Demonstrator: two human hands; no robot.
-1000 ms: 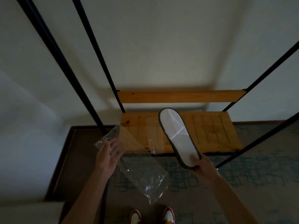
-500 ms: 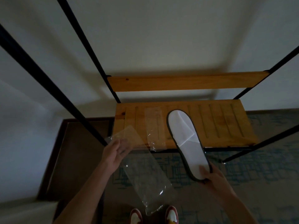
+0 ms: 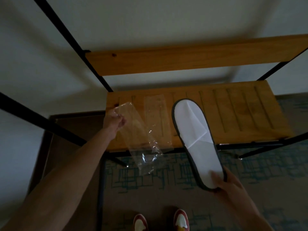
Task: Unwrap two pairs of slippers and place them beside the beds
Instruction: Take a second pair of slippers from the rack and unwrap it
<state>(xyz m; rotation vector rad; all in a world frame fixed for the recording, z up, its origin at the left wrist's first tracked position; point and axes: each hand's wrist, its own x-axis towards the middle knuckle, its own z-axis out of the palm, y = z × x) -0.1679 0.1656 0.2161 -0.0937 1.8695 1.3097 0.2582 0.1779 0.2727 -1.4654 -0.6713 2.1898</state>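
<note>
My right hand grips the heel end of a flat white slipper with a dark rim; its toe points away over the wooden shelf. My left hand pinches the top of an empty clear plastic wrapper, which hangs down over the shelf's front edge. A second clear wrapper lies flat on the shelf between my hands. Whether the slipper is one or a stacked pair cannot be told.
The slatted shelf belongs to a black metal rack with a wooden back rail, against a white wall. Below lies patterned carpet; a dark floor panel is at left. My red and white shoes stand at the bottom.
My left hand moved forward and up over the shelf's left end with the wrapper. The right hand drew the slipper back and to the right. The view moved closer to the shelf.
</note>
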